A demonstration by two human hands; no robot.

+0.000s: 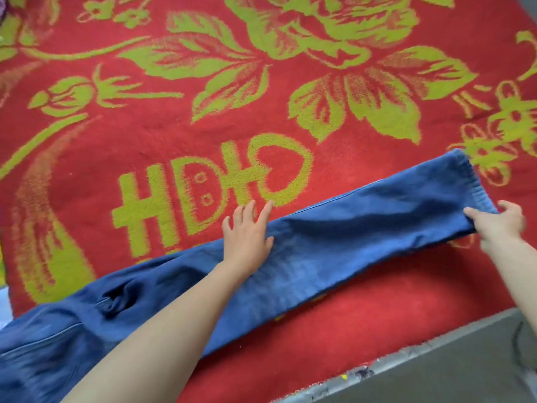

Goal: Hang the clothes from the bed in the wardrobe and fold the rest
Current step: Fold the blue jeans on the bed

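Note:
A pair of blue jeans (pixel 363 228) lies stretched across the bed, its legs stacked together and running from lower left to upper right. My left hand (pixel 247 237) rests flat on the middle of the legs, fingers spread, pressing the denim down. My right hand (pixel 497 225) pinches the hem end of the legs at the far right. The waist part of the jeans is bunched at the lower left corner, partly out of view.
The bed is covered by a red blanket (pixel 203 112) with large green flowers and lettering. The grey floor (pixel 436 373) shows past the bed's edge at the lower right. A dark cable (pixel 520 350) lies on the floor.

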